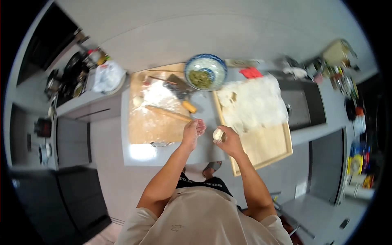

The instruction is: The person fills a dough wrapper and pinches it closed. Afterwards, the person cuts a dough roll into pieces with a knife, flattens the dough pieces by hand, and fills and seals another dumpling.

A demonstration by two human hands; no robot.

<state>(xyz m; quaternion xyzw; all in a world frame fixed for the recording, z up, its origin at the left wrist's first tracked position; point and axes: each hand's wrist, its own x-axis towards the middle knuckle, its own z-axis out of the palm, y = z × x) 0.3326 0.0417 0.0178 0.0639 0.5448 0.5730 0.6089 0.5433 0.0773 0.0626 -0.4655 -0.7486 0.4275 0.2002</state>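
In the head view my right hand (230,143) grips a small round white dumpling (218,134) between thumb and fingers, just left of the wooden tray. My left hand (193,133) is held up a short way to the left, with fingers stretched out and nothing in them. Beside it lies a rolling pin (168,112) on a floured wooden board (141,132). A cleaver with a yellow handle (189,107) rests at the board's right edge. Behind the hands stands a blue-and-white bowl (220,67) containing green filling (200,79).
The wooden tray (261,149) is partly covered by a white floury cloth (255,102). A sink (297,106) lies to the right, and a red cloth or packet (250,72) sits behind the tray. A dough ball (138,101) rests at the board's left. A white plastic bag (109,76) stands farther left.
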